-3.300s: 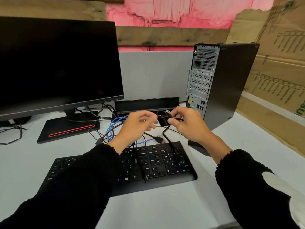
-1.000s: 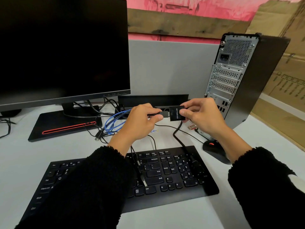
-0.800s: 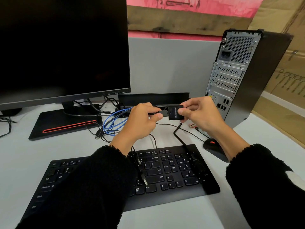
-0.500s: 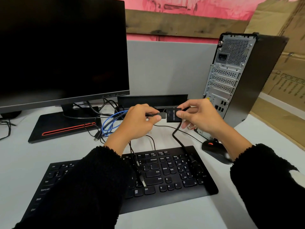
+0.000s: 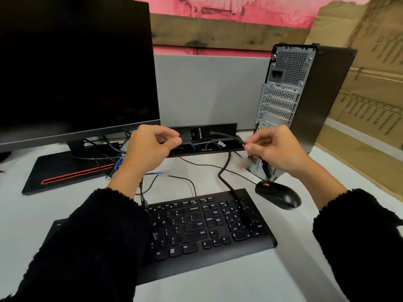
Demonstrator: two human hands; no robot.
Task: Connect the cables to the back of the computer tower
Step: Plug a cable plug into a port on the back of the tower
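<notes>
Black adapter (image 5: 196,133) is now hanging between your hands, no longer gripped: right hand (image 5: 275,149) is pinching its cable (image 5: 226,136), left hand (image 5: 150,147) pinching the plug end, beside the tower (image 5: 305,101).

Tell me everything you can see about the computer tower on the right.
The black computer tower with a bare silver metal back stands upright on the white desk, its back turned toward the person. Up top are a perforated vent and an empty power socket; below, slotted expansion covers, then small ports. Nothing visibly plugs into it, though the right hand covers its lower corner. A black mouse lies just before it.
</notes>
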